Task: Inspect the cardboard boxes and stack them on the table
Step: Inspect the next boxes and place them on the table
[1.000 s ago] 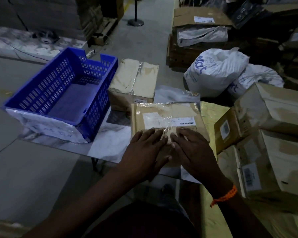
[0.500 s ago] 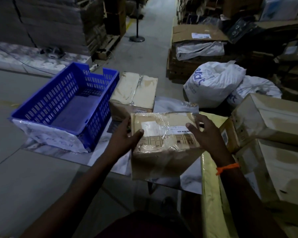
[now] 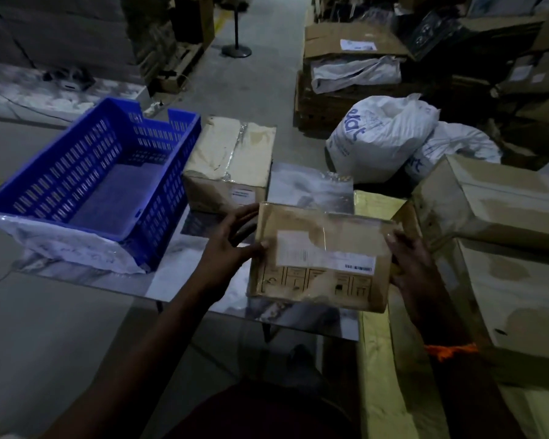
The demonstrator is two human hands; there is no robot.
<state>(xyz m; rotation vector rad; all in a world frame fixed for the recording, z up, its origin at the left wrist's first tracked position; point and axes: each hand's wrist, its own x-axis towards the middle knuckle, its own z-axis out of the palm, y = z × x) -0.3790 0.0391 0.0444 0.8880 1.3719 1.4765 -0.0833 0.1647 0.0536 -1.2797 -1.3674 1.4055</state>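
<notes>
Hard to read: the scene is dim; the print on the white label and the row of handling symbols on the held box [image 3: 320, 258] cannot be made out.
Hidden: the right hand [image 3: 409, 264] has its palm and most of its fingers behind the box's right end; only the back of the hand and a fingertip at the top corner show.
Cut off: the stacked boxes at the right [image 3: 501, 248] run out of the frame edge; the yellow panel [image 3: 381, 359] below them continues past the bottom.
Around: a blue crate [image 3: 89, 185] sits on the surface [image 3: 184, 274] to the left, on a white plastic sheet; a second taped box [image 3: 232, 163] stands just beside the crate's right wall, beyond the held box.
Farther back: white sacks [image 3: 377, 134] with blue lettering lie on the floor past the surface, and more cartons behind them.
Held box: wrapped in clear film, label side up, tilted toward the camera over the surface's near right part; whether its lower edge touches the surface I cannot tell.
Left hand [image 3: 232, 245]: fingers spread along the box's left end, thumb pressed on its top face.
Right hand: clasped on the right end; how far its fingers are spread I cannot tell.
Wrist: an orange band [image 3: 450, 350] circles the right wrist.
</notes>
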